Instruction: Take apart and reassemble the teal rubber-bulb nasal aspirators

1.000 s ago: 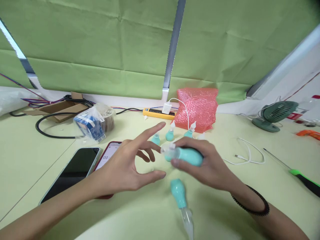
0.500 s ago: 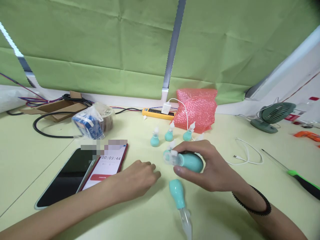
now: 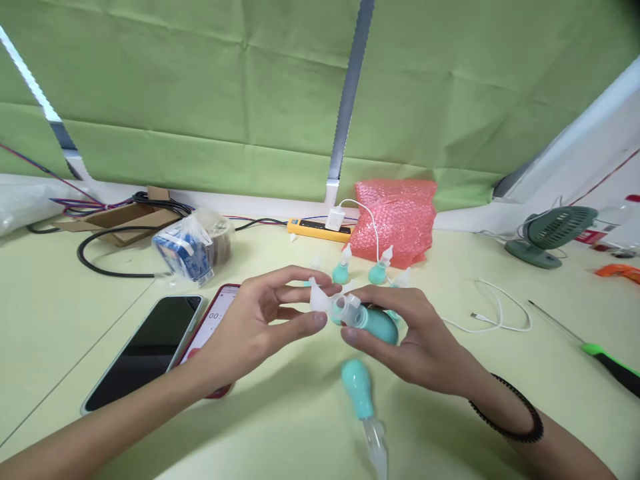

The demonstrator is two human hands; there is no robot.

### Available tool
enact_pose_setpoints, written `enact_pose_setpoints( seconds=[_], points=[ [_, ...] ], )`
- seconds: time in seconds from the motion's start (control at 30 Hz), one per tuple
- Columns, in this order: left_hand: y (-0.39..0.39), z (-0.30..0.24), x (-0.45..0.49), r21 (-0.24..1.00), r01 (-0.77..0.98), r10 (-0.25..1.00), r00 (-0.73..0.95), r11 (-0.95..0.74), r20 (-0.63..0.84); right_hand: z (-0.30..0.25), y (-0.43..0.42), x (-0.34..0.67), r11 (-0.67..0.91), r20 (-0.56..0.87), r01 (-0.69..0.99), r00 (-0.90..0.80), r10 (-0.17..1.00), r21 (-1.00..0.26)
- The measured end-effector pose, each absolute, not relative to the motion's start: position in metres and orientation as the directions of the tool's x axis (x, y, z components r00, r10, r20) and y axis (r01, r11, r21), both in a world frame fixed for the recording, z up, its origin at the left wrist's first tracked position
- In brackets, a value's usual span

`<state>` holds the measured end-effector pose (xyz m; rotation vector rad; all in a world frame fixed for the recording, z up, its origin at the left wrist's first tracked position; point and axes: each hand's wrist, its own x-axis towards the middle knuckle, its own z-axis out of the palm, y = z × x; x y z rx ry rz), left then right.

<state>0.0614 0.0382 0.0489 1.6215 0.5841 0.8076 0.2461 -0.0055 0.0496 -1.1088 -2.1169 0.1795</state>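
Note:
My right hand (image 3: 410, 333) is wrapped round a teal rubber bulb (image 3: 376, 323) with a clear collar, held sideways above the table. My left hand (image 3: 260, 323) pinches a small white soft tip (image 3: 317, 297) between thumb and fingers, right against the bulb's collar. Just below lies another teal bulb with a clear nozzle (image 3: 363, 400), flat on the table. Behind my hands stand small teal bulbs with white tips (image 3: 341, 268), (image 3: 378, 268), upright in a row.
Two phones (image 3: 145, 347) lie at the left, one showing a timer. A plastic-wrapped blue pack (image 3: 187, 247), black cables, a yellow power strip (image 3: 317, 229), pink bubble wrap (image 3: 395, 217), a white cable (image 3: 493, 310), a small fan (image 3: 550, 233) and a green-handled screwdriver (image 3: 600, 357) surround the work spot.
My left hand dropped to the table, then rose with the white tip and brought it to the bulb's collar. My right hand kept holding the bulb.

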Motion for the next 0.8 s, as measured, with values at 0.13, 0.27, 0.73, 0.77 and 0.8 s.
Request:
enact_pose_setpoints(
  seconds=[0.13, 0.27, 0.73, 0.77, 0.8],
  points=[
    [0.037, 0.046, 0.062, 0.973, -0.14, 0.778, 0.584, -0.184, 0.231, 0.05, -0.007, 0.248, 0.632, 0.555, 0.655, -0.368, 0.746, -0.414],
    [0.032, 0.047, 0.062, 0.956, -0.184, 0.791, 0.538, -0.229, 0.293, 0.052, -0.01, 0.249, 0.64, 0.553, 0.676, -0.396, 0.733, -0.365],
    [0.019, 0.047, 0.05, 0.365, 0.261, 0.449, 0.543, -0.894, 0.71, 0.055, -0.027, 0.246, 0.681, 0.633, 0.729, -0.496, 0.594, -0.067],
    [0.019, 0.048, 0.048, 0.309, 0.281, 0.416, 0.572, -0.909, 0.707, 0.055, -0.028, 0.246, 0.669, 0.636, 0.743, -0.504, 0.585, -0.027],
    [0.019, 0.049, 0.047, 0.28, 0.288, 0.4, 0.597, -0.916, 0.695, 0.055, -0.029, 0.245, 0.654, 0.636, 0.756, -0.513, 0.577, 0.017]
  ],
)
